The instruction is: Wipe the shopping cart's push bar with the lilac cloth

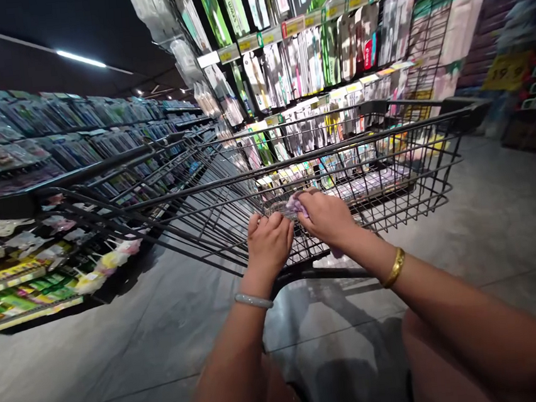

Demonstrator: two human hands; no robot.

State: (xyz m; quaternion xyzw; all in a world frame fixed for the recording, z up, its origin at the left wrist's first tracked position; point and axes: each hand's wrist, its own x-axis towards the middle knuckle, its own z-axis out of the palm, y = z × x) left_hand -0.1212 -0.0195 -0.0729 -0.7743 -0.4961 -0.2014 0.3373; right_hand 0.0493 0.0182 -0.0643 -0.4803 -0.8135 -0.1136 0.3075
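Note:
A black wire shopping cart (391, 205) stands in front of me, its long rim crossing the view. My left hand (270, 240), below a pale bangle (253, 301), is closed at the cart's wire side, fingers curled; what it grips is hidden. Close to its right, my right hand (324, 216) is closed on a crumpled pale purple cloth (297, 206), part of which shows between thumb and fingers. A gold bracelet (394, 268) is on my right wrist.
Beyond the cart rises a rack of packaged goods (284, 73) on hooks. Another long shelf (77, 137) runs along the left. Grey floor (134, 340) lies below, with my legs at the bottom. A yellow price sign (506, 72) hangs at the right.

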